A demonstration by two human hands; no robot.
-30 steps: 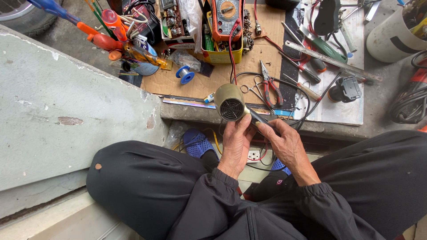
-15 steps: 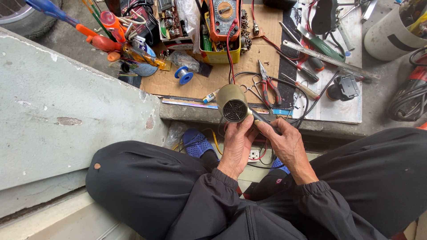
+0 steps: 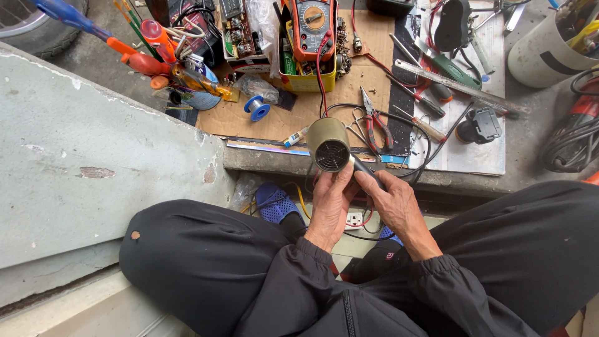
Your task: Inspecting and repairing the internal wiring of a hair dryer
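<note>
We hold the short brass-coloured metal cylinder with a dark grilled end (image 3: 329, 145) just above the edge of the concrete step (image 3: 262, 161), its long axis pointing away from us, grille facing up at us. Our left hand (image 3: 329, 203) wraps it from below, fingers curled closed around its body. Our right hand (image 3: 394, 203) sits just beside it to the right, fingers pinched shut on a thin dark tool (image 3: 367, 173) whose tip meets the cylinder's lower right rim.

Sleeves: black, long, with gathered elastic cuffs at both wrists.
Jacket: black, a zip down the front.
Trousers: black, loose, one small round pale spot on the knee.
Hands: left hand (image 3: 331, 200) and right hand (image 3: 394, 203) bare.
</note>
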